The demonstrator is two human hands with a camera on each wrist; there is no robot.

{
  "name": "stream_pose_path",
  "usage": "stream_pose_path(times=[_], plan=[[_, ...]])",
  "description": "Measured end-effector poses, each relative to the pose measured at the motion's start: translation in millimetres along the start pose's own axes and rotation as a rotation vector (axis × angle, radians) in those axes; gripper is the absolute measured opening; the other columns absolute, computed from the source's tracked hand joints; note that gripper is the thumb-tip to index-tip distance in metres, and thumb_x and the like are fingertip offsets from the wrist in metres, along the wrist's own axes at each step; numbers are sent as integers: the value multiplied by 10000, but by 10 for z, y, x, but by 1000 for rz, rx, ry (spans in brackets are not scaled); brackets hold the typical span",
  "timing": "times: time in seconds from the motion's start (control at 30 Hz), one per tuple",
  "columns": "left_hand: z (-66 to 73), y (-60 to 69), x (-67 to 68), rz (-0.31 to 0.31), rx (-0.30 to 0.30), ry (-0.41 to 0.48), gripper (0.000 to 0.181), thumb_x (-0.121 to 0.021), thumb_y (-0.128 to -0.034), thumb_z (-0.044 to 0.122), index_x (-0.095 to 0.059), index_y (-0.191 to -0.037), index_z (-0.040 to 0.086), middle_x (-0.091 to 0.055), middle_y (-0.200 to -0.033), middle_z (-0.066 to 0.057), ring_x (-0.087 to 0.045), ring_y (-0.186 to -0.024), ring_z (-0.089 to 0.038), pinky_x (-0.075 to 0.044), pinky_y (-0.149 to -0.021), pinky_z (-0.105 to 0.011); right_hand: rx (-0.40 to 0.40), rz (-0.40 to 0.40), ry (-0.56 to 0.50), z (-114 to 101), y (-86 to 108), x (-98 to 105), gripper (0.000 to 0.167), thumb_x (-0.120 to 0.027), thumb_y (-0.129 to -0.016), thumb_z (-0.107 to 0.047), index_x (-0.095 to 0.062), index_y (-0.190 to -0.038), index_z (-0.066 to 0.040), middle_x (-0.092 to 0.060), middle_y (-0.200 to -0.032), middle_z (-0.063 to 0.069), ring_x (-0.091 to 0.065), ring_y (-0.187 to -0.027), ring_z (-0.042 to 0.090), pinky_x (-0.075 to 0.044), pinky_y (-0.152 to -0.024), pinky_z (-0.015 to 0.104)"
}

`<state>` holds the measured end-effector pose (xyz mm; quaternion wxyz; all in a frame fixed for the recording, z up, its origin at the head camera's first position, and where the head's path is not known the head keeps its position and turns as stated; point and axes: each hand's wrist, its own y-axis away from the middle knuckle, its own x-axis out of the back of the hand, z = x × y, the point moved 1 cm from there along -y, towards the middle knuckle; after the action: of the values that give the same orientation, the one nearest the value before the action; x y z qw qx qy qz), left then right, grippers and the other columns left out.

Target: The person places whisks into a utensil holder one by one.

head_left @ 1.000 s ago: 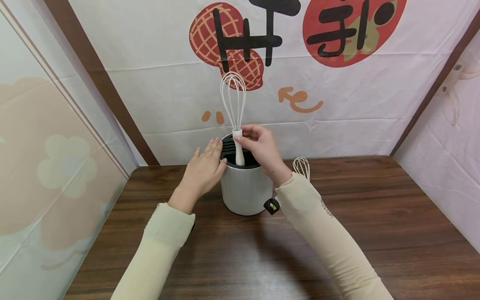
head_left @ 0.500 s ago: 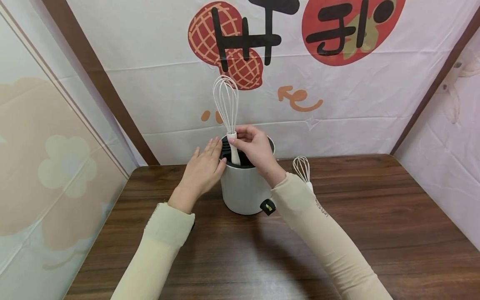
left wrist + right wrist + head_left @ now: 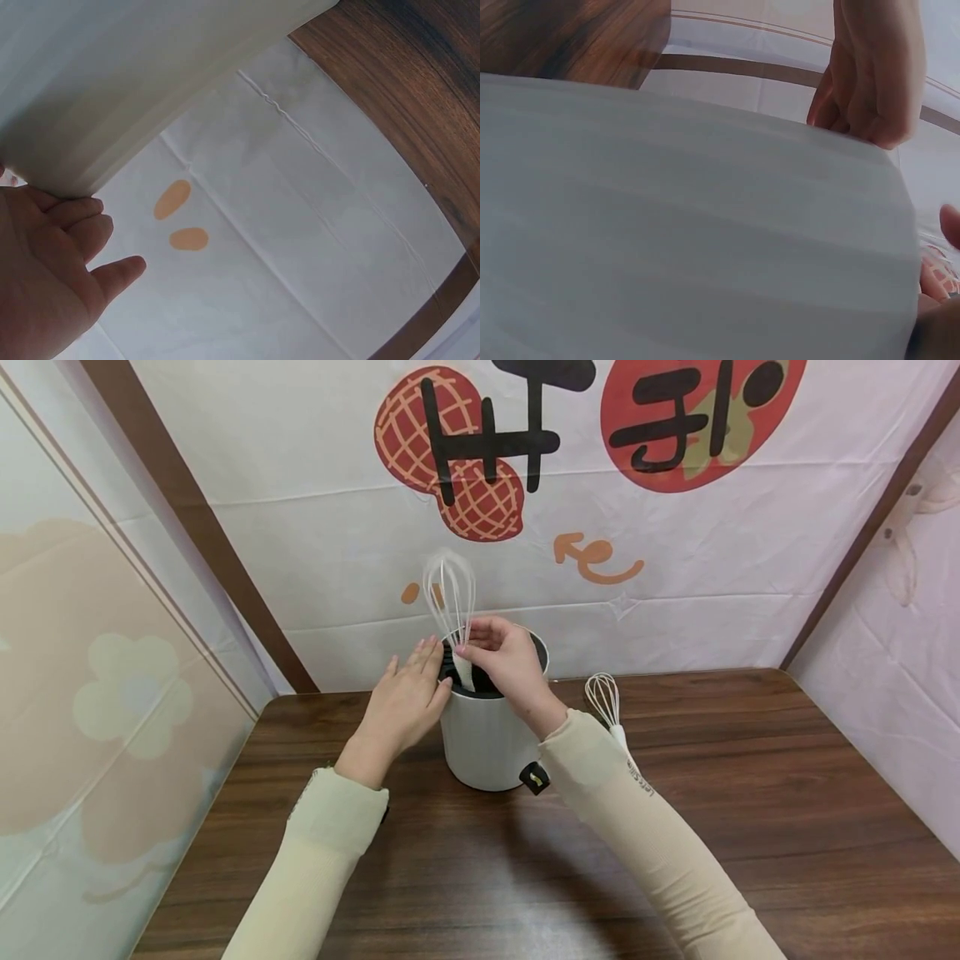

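A white whisk (image 3: 448,597) stands wire end up, tilted left, with the lower part of its handle inside a white utensil holder (image 3: 483,743). My right hand (image 3: 513,668) pinches the whisk near the top of its handle, over the holder's dark opening. Against the holder's left rim rests my left hand (image 3: 405,702), its fingers extended. In the left wrist view, that left hand (image 3: 52,262) touches the holder's wall (image 3: 112,90). The holder (image 3: 705,225) hides most of the right wrist view, where only part of the right hand (image 3: 949,225) shows at the edge.
A second, smaller whisk (image 3: 603,697) lies on the brown wooden table (image 3: 450,868), its handle partly behind my right sleeve. Black slots (image 3: 450,652) line the left side of the holder's top. A printed cloth wall (image 3: 330,568) closes off the back.
The pinched whisk has moved left and then lower into the holder, going from nearly upright to tilted left. My right hand shifted left with it. The left hand has stayed in place.
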<state>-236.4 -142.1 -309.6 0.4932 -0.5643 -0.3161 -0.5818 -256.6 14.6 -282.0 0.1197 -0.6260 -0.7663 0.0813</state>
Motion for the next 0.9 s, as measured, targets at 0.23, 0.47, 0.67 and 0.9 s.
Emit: stream_pose_path(times=[0.23, 0.47, 0.67, 0.9], plan=[[4, -3, -11, 10, -3, 0, 597, -316, -1008, 327, -218, -1482, -23, -226, -1523, -174, -168, -1418, -267, -104, -1130, -510, -61, -108, -5, 5, 31, 132, 574, -707, -775, 86, -492, -1308, 92, -560, -1234, 258, -545, -1144, 332, -428, -987, 371], [-2, -8, -17, 11, -7, 5, 601, -323, -1005, 328, -214, -1488, -14, -225, -1523, -183, -166, -1419, -270, -106, -1129, -512, -91, -145, -28, -8, 64, 290, 553, -677, -786, 106, -498, -1308, 82, -559, -1242, 249, -550, -1147, 317, -463, -942, 313], [-11, -14, -26, 15, -7, -7, 597, -309, -1010, 326, -212, -1485, -23, -219, -1527, -175, -169, -1419, -271, -131, -1121, -525, -82, -162, 28, -35, 79, 376, 489, -676, -804, 74, -533, -1271, 82, -561, -1243, 262, -553, -1147, 342, -482, -915, 338], [-5, -15, -25, 19, -5, -10, 600, -293, -1011, 337, -213, -1485, -22, -198, -1540, -144, -163, -1421, -260, -127, -1125, -515, -106, -130, 6, -69, 106, 459, 400, -677, -815, 57, -581, -1203, 77, -610, -1175, 219, -608, -1061, 282, -501, -874, 314]])
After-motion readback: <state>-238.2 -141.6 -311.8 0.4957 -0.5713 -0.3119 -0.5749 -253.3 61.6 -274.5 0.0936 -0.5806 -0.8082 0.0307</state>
